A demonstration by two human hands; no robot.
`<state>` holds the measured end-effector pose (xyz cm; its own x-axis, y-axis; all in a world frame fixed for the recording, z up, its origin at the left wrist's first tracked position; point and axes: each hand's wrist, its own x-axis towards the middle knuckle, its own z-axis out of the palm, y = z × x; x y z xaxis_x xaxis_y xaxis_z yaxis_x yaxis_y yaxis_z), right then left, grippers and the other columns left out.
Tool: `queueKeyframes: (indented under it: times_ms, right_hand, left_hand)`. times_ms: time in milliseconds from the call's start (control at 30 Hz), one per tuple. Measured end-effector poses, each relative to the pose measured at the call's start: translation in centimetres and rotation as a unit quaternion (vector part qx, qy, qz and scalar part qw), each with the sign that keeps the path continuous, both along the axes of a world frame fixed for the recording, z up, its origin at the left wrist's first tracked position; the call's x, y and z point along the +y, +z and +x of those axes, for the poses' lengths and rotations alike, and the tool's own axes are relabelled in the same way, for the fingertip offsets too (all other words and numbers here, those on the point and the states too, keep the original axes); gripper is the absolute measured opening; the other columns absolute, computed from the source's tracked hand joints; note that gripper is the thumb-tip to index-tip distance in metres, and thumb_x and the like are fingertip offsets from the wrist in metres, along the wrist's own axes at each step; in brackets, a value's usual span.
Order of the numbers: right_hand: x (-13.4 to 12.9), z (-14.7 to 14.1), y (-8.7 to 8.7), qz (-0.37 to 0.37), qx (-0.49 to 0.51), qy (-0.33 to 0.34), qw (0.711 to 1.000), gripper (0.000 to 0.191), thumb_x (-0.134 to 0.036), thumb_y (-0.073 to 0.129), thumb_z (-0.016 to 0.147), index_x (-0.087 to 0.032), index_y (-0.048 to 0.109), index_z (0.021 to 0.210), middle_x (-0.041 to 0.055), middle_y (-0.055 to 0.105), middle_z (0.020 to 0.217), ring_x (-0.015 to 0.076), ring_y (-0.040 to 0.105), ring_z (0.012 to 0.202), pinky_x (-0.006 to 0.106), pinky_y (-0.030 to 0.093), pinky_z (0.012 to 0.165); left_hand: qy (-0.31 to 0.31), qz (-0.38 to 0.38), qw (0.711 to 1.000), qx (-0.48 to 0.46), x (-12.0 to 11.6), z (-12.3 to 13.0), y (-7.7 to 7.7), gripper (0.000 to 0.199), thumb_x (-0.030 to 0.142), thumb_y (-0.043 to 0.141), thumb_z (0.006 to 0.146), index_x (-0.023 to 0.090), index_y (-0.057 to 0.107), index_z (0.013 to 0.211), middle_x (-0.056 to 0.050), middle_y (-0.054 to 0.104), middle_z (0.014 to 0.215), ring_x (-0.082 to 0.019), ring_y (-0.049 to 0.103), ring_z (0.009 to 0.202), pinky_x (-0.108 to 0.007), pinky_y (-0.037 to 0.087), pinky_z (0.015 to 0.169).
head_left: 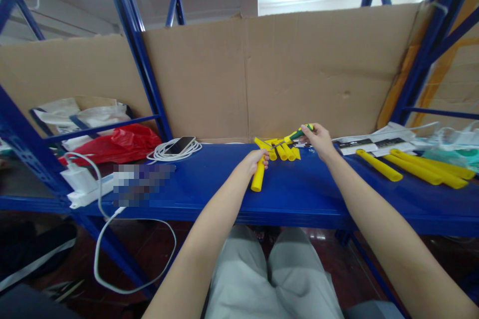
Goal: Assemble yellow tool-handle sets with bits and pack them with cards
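In the middle of the blue shelf, my left hand point(259, 160) is closed around a yellow tube point(258, 179), whose near end points toward me. My right hand point(316, 138) grips a screwdriver point(298, 133) by its green and yellow handle. The thin shaft points left, with its tip close to the top of the held tube; whether it touches cannot be made out. Just behind, several short yellow tubes point(288, 153) lie in a group. Some small metal pieces point(311, 149) show beneath the right hand.
Longer yellow tubes point(377, 165) lie at the right beside flat black-and-white packages point(392, 145). On the left are a phone point(181, 145) on a coiled white cable point(159, 152), a red bag point(119, 143) and a power strip point(90, 193). A cardboard wall point(299, 70) closes the back.
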<state>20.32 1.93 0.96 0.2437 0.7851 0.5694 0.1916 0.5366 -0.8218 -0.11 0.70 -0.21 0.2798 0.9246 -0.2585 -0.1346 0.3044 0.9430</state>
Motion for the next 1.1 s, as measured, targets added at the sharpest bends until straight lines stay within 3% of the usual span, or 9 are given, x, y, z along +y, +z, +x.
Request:
queueKeyframes:
  times_ms: [167, 333, 633, 867, 967, 1100]
  right_hand:
    - [-0.7, 0.0, 0.0, -0.008, -0.054, -0.06, 0.997, 0.052, -0.067, 0.068, 0.063, -0.02, 0.056, 0.083, -0.0062, 0.049, 0.045, 0.0114, 0.048, 0.036, 0.024, 0.039, 0.038]
    - [-1.1, 0.2, -0.1, -0.034, -0.093, -0.095, 0.991, 0.057, -0.072, 0.06, 0.066, -0.018, 0.061, 0.081, -0.0058, 0.042, 0.033, 0.0123, 0.044, 0.029, 0.023, 0.032, 0.033]
    - [-1.5, 0.0, 0.6, -0.105, 0.021, 0.0, 0.994, 0.049, -0.066, 0.066, 0.067, -0.019, 0.059, 0.08, -0.0027, 0.051, 0.041, 0.0121, 0.053, 0.036, 0.021, 0.039, 0.035]
    - [-1.7, 0.2, 0.8, -0.089, 0.03, 0.111, 0.989, 0.036, -0.052, 0.059, 0.08, -0.022, 0.057, 0.101, -0.0015, 0.06, 0.06, 0.0129, 0.06, 0.05, 0.025, 0.047, 0.048]
    - [-1.5, 0.2, 0.6, -0.079, 0.012, 0.124, 0.989, 0.037, -0.055, 0.061, 0.078, -0.023, 0.054, 0.096, -0.0032, 0.058, 0.059, 0.0121, 0.058, 0.048, 0.025, 0.046, 0.048]
    - [-1.4, -0.1, 0.3, -0.067, 0.024, 0.092, 0.993, 0.044, -0.06, 0.069, 0.068, -0.022, 0.048, 0.079, -0.0058, 0.053, 0.052, 0.0093, 0.05, 0.041, 0.022, 0.041, 0.042]
  left_hand:
    - [0.02, 0.023, 0.999, 0.01, 0.1, 0.1, -0.2, 0.02, 0.006, 0.04, 0.084, 0.019, 0.039, 0.069, 0.009, 0.035, 0.047, -0.003, 0.03, 0.031, -0.016, 0.025, 0.037]
    - [0.023, 0.029, 0.999, 0.005, 0.4, 0.1, -0.5, 0.017, 0.008, 0.047, 0.081, 0.019, 0.04, 0.07, 0.009, 0.037, 0.047, -0.003, 0.03, 0.031, -0.016, 0.025, 0.037]
    - [0.033, 0.028, 0.999, 0.018, 0.4, 0.0, -0.5, 0.017, 0.007, 0.042, 0.084, 0.019, 0.04, 0.071, 0.009, 0.037, 0.046, -0.004, 0.031, 0.032, -0.015, 0.026, 0.037]
    - [0.039, 0.017, 0.999, 0.017, 0.3, 0.0, -0.3, 0.017, 0.006, 0.043, 0.081, 0.019, 0.041, 0.071, 0.009, 0.036, 0.046, -0.004, 0.03, 0.032, -0.015, 0.025, 0.036]
    - [0.045, 0.017, 0.999, 0.02, 0.3, 0.0, -0.2, 0.018, 0.005, 0.042, 0.081, 0.019, 0.04, 0.07, 0.008, 0.036, 0.046, -0.004, 0.03, 0.032, -0.016, 0.026, 0.037]
    - [0.053, 0.016, 0.998, 0.025, 0.3, 0.0, -0.2, 0.02, 0.005, 0.04, 0.082, 0.019, 0.039, 0.069, 0.008, 0.036, 0.046, -0.004, 0.03, 0.031, -0.016, 0.026, 0.037]
